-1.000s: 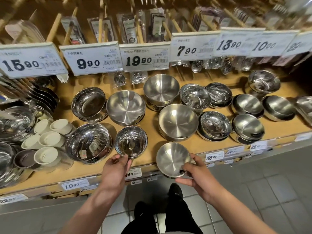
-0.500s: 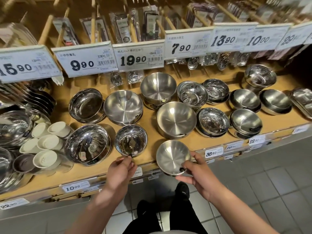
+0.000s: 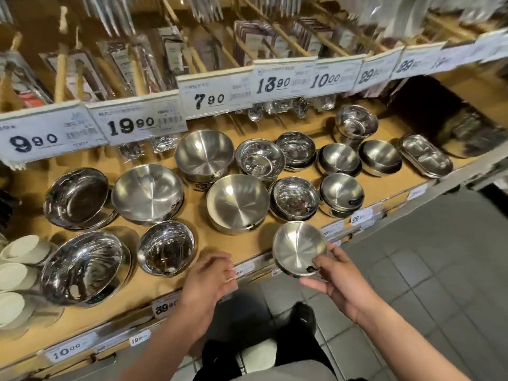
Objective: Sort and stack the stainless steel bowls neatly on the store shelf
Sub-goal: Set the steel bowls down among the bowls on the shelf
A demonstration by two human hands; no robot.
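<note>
Right hand [image 3: 339, 281] gripping a small brushed stainless steel bowl [image 3: 299, 248] by its near rim, held at the wooden shelf [image 3: 258, 240] front edge. Left hand [image 3: 210, 276] hovering, fingers loosely curled, seemingly empty. Beyond, larger matte steel bowl [image 3: 238, 204].

Left of the shiny large bowl [image 3: 85, 268]: cream cups [image 3: 16, 273], cut by the frame edge. Above it: hanging packets [image 3: 170, 56], labels blurred. Far right: price tags [image 3: 456, 55], digits unreadable.
</note>
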